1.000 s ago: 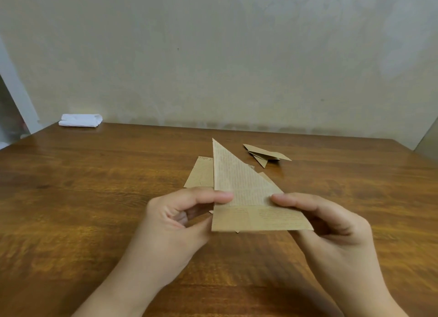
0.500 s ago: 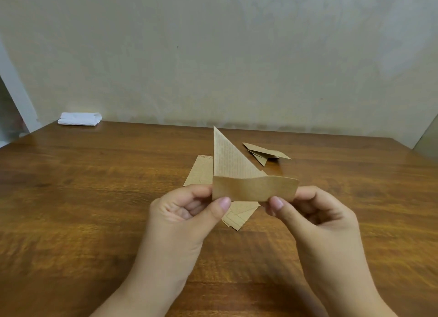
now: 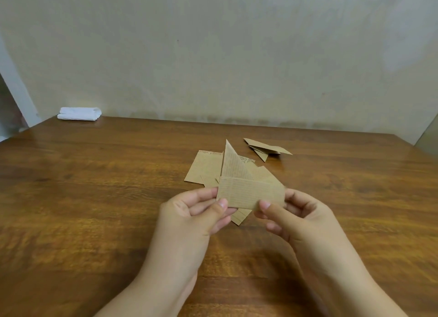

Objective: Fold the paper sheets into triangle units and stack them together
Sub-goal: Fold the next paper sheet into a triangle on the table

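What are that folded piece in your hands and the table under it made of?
Folded piece: thin brown paper, matte, apparently kraft or aged newsprint; it shows faint printed lines and holds sharp creases.
Table: looks like wood or wood veneer, with visible grain and a glossy varnish that reflects light.

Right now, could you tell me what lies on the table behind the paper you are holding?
Behind the held paper, flat brown sheets lie on the table, one corner poking out below. Their middle is covered, so their number cannot be told.

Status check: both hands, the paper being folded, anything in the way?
Left hand and right hand pinch the folded paper, bottom strip turned up. Loose sheets underneath. Nothing blocking.
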Action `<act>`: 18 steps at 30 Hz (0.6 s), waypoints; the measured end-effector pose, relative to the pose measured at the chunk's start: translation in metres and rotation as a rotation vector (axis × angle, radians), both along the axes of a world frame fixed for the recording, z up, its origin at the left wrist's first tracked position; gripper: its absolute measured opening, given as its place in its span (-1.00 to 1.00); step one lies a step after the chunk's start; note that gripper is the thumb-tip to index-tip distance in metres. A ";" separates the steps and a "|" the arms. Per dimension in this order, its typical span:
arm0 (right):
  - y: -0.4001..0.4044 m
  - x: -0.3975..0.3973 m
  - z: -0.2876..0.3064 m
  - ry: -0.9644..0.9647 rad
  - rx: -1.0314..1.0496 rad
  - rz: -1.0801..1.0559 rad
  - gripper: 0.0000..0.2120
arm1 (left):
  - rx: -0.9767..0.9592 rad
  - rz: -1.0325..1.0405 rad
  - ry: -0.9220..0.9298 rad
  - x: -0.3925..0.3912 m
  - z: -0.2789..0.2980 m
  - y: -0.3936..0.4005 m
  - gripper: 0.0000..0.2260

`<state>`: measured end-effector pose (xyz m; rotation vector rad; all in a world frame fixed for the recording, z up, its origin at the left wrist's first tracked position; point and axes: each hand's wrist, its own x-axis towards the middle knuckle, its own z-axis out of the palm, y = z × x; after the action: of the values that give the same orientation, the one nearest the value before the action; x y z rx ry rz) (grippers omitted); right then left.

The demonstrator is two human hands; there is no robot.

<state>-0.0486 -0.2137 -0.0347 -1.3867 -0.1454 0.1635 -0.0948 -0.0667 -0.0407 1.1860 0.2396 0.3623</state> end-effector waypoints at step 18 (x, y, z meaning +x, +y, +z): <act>-0.001 -0.005 0.003 -0.025 -0.032 0.095 -0.84 | 0.116 -0.165 0.077 -0.003 0.005 -0.001 -0.93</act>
<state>-0.0533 -0.2143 -0.0320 -1.4150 -0.2302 0.2288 -0.0973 -0.0679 -0.0359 1.3262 0.1874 0.1879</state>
